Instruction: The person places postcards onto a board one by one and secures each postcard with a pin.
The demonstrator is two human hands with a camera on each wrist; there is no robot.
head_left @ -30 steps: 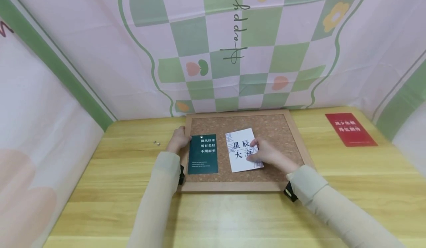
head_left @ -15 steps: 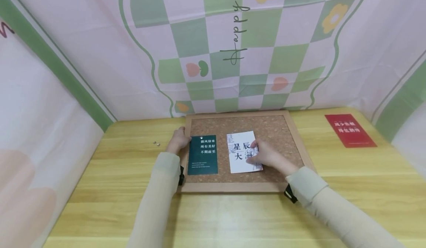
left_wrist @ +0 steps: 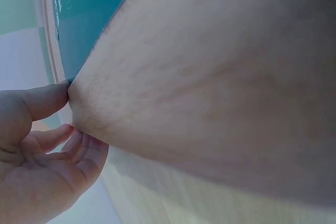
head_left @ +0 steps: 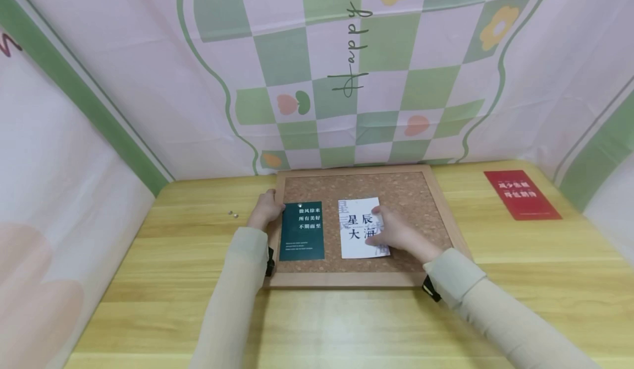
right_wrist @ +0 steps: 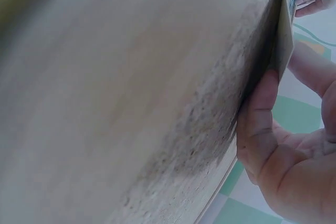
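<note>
A wood-framed cork board (head_left: 337, 184) lies on the table. My left hand (head_left: 266, 210) grips its left edge; in the left wrist view the thumb (left_wrist: 50, 100) is on top and the fingers curl under the frame. Just inside that edge lies a dark green card (head_left: 299, 250) with white writing and a small pin near its top. Between thumb and fingers my right hand (head_left: 398, 230) pinches the right side of a white card (head_left: 354, 248) with dark lettering, over the middle of the board. From the right wrist, a gap shows between this card (right_wrist: 285, 45) and the cork.
A red card (head_left: 522, 195) lies on the table (head_left: 337, 330) right of the board. Two small shiny pins (head_left: 233, 213) sit left of my left hand. A patterned cloth (head_left: 342, 104) stands behind the board's far edge, with more cloth at both sides.
The white card has turned from a tilt to nearly straight and its top edge has come slightly nearer, with my right hand still pinching it. My left hand stays at the board's edge.
</note>
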